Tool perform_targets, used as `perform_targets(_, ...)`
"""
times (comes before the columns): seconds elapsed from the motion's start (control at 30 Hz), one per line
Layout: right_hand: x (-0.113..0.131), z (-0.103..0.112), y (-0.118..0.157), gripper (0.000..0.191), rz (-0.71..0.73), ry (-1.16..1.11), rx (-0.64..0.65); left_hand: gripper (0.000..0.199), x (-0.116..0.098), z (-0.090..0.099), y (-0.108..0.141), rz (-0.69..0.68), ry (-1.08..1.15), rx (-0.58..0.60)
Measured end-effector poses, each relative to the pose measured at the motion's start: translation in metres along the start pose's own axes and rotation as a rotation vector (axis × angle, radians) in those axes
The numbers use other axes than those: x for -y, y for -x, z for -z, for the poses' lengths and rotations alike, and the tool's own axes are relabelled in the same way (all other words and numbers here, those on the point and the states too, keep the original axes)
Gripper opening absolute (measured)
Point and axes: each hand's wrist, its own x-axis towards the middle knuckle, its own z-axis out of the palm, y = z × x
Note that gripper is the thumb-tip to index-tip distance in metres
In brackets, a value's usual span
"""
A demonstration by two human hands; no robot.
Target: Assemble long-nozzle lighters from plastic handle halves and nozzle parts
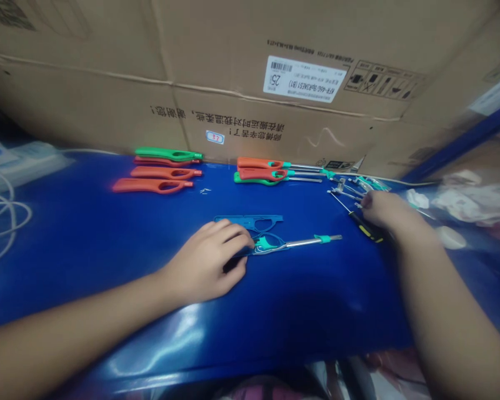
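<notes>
My left hand [211, 260] is closed around an opened blue stick lighter [270, 243] lying on the table. Turquoise inner parts, a white wire and a metal barrel [304, 243] show past my fingers. Just behind it lies the other blue casing half [263, 223]. At the right, my right hand [381, 208] is bent down among a pile of small metal and turquoise lighter parts [369, 184], its fingertips pressed together; what they pinch is hidden. A screwdriver [364, 226] with a black and yellow handle lies beside that hand.
Orange, red and green lighter casings [158, 171] lie at the back left. Lighters with metal barrels [262, 171] lie at the back middle. A large cardboard box [216, 66] stands behind the blue table [275, 311]. White cable [8, 216] coils at left; plastic bags [470, 200] lie at right.
</notes>
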Motion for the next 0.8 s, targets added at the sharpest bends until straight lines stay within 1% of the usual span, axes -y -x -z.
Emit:
perform_targets(0.1,0.018,0.007,-0.005,0.022,-0.153,0.067,-0.012,0.021,0.0,-0.001,0.0,0.006,0.004,-0.001)
perform_targets(0.13,0.029,0.009,-0.008,0.018,-0.188,0.073,-0.024,0.021,0.0,-0.001,0.0,0.013,0.006,-0.001)
perform_targets(0.2,0.059,0.013,-0.013,0.01,-0.204,0.041,-0.042,0.024,0.0,-0.001,-0.001,0.029,0.015,-0.001)
perform_targets(0.27,0.1,0.013,-0.015,0.013,-0.176,-0.14,-0.136,0.03,0.0,-0.001,-0.002,0.045,0.028,-0.008)
perform_targets(0.33,0.144,0.009,-0.012,0.013,-0.07,-0.362,-0.127,0.035,0.0,0.0,-0.002,0.05,0.046,-0.03)
perform_targets(0.37,0.165,0.007,-0.008,0.014,-0.043,-0.497,-0.094,0.038,0.0,0.0,-0.003,0.049,0.058,-0.046)
perform_targets(0.43,0.2,0.001,0.002,0.015,-0.021,-0.802,0.03,0.042,0.001,0.0,-0.002,0.042,0.081,-0.085)
perform_targets(0.5,0.223,-0.005,0.013,0.012,0.012,-1.01,0.147,0.046,0.002,-0.001,-0.002,0.021,0.107,-0.109)
perform_targets(0.57,0.235,-0.011,0.021,0.012,0.059,-1.117,0.216,0.048,0.004,-0.002,-0.002,-0.012,0.135,-0.118)
perform_targets(0.63,0.238,-0.016,0.025,0.013,0.099,-1.17,0.255,0.044,0.006,-0.003,-0.002,-0.044,0.161,-0.12)
perform_targets(0.8,0.234,-0.021,0.028,0.018,0.153,-1.243,0.289,0.02,0.01,-0.006,-0.002,-0.045,0.197,-0.136)
